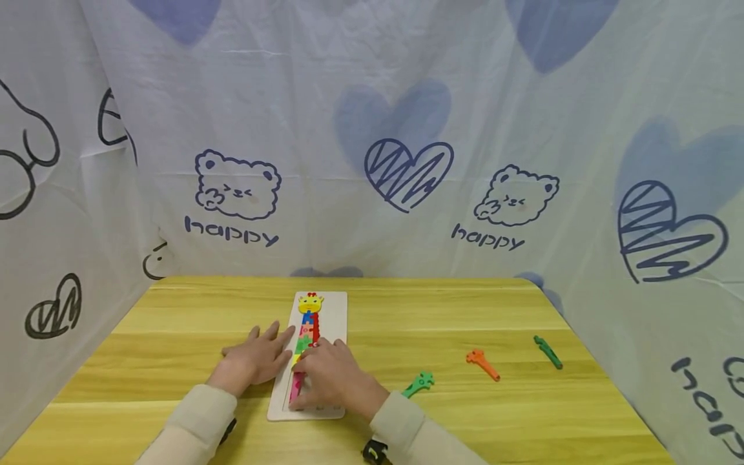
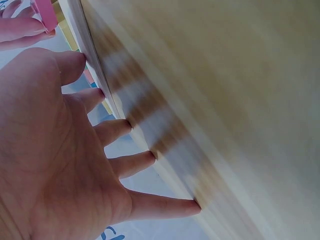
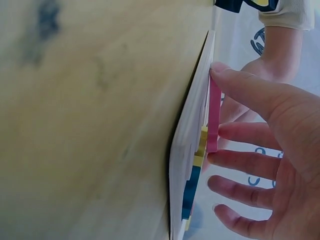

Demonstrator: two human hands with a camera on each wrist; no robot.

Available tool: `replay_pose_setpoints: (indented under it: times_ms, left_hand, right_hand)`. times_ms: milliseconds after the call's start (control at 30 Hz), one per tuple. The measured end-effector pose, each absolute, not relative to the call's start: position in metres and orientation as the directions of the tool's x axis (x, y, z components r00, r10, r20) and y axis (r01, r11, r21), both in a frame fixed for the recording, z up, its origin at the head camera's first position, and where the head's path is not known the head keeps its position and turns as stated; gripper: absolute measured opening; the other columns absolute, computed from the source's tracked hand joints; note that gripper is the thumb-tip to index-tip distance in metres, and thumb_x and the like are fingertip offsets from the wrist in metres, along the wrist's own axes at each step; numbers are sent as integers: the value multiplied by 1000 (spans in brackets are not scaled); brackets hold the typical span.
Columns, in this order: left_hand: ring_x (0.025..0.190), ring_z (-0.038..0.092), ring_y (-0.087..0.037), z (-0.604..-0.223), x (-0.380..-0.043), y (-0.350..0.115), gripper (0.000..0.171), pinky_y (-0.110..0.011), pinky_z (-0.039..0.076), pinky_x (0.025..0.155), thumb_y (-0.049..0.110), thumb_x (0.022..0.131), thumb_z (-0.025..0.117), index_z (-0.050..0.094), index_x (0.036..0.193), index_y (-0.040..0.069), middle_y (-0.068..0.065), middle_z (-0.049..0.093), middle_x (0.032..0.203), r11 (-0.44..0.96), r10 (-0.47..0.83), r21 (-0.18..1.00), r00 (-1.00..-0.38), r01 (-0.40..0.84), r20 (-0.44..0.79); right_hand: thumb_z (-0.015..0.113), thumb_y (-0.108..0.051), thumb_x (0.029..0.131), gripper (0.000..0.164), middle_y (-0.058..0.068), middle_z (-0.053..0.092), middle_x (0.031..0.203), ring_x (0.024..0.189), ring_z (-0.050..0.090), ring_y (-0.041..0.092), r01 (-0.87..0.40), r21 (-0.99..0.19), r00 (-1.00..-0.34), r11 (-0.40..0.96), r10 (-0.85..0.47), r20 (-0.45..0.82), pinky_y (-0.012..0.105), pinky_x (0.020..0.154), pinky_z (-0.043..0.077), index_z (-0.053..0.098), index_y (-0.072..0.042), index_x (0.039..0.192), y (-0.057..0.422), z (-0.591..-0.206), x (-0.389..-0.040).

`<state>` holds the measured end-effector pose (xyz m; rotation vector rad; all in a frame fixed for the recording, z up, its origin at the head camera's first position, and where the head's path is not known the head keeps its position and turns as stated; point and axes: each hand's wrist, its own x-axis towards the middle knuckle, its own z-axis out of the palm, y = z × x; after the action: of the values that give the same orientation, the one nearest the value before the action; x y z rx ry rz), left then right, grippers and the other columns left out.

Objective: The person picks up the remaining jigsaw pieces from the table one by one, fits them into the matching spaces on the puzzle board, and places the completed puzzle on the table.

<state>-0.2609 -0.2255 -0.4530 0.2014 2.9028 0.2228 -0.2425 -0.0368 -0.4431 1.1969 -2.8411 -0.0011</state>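
A white puzzle board lies on the wooden table, bearing a giraffe with a yellow head and several coloured neck pieces. Over the board's near end, my right hand pinches a long pink puzzle piece between thumb and fingers. In the right wrist view that piece sits at the board's face, partly above a yellow piece; whether it is seated cannot be told. My left hand, fingers spread, rests at the board's left edge with fingertips down. The right hand hides part of the board's lower half.
To the right of the board lie a green piece, an orange piece and a dark green piece. A white curtain with hearts and bears hangs behind the table and along both sides.
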Motion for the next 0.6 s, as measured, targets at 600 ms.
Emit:
replay_pose_setpoints:
  times_ms: [600]
  left_hand:
    - [149, 27, -61, -457, -264, -226, 60, -95, 30, 90, 46, 108, 43, 34, 162, 23, -20, 28, 170, 978, 150, 171, -968, 115, -204]
  right_hand:
    - [81, -67, 77, 46, -14, 76, 89, 80, 53, 8, -688, -18, -725, 726, -685, 66, 27, 72, 44, 81, -31, 106, -42, -444, -242]
